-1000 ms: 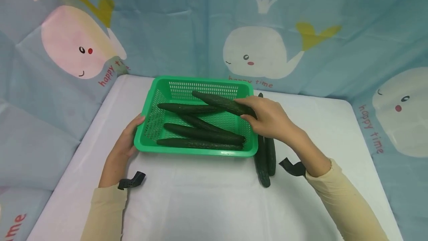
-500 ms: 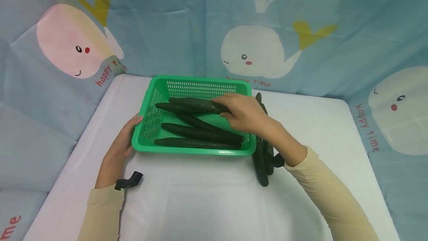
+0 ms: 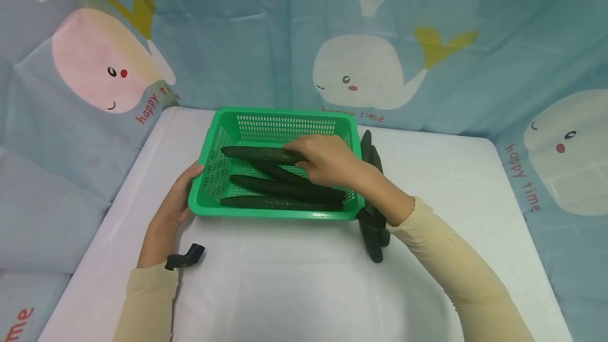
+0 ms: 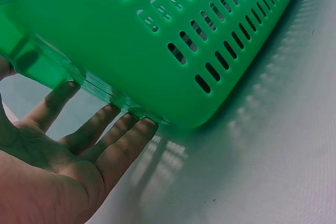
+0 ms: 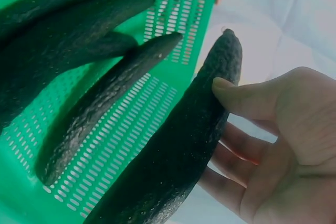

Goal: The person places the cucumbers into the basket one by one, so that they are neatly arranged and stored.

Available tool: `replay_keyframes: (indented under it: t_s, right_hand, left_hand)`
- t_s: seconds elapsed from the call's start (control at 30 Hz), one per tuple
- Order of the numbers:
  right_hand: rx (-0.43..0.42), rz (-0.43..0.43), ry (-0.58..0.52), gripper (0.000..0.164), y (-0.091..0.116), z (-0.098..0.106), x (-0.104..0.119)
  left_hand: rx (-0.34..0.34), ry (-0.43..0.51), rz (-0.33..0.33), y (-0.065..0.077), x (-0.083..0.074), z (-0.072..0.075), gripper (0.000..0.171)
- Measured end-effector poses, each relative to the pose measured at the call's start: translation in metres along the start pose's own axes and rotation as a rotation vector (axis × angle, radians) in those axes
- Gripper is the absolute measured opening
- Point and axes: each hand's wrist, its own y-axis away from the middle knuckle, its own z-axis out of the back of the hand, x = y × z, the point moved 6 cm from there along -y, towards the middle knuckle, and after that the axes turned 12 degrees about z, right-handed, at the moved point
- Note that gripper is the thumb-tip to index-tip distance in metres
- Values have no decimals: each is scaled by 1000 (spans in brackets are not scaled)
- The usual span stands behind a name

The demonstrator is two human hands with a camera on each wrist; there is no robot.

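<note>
A green plastic basket [image 3: 275,214] stands on the table with several dark green cucumbers lying in it. My left hand [image 3: 178,199] holds the basket's left side, thumb at the rim; in the left wrist view, its fingertips [image 4: 149,125] press against the outer wall. My right hand [image 3: 328,160] reaches over the basket and grips a cucumber [image 3: 256,154] near the back. Thumb and fingers pinch that cucumber [image 5: 184,124] in the right wrist view. Its right end is hidden under my hand in the head view.
Outside the basket's right side, further cucumbers [image 3: 372,244] lie side by side, partly covered by my right forearm. A white cloth covers the table [image 3: 285,278]. Behind it hangs a blue curtain [image 3: 256,57] with printed whales.
My right hand has carried its cucumber from the basket's right rim leftward and down onto the cucumbers at the back. My left hand has stayed on the basket.
</note>
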Motion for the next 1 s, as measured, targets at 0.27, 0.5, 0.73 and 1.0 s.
replay_keyframes:
  t_s: [0.27, 0.5, 0.73, 1.0]
  right_hand:
    - [19, 3, -14, 44, -10, -3, 2]
    - [-63, -55, -22, 40, -4, -5, -10]
    - [-109, -59, -12, 39, 14, -4, -20]
    - [-90, -108, -34, 43, 31, -3, -25]
  left_hand:
    - [8, -7, -10, 2, -1, -1, 70]
    - [-6, -5, 2, 2, -1, -1, 72]
    - [-2, -7, -1, 1, -2, -2, 73]
    - [-23, -19, 18, 2, 0, -3, 76]
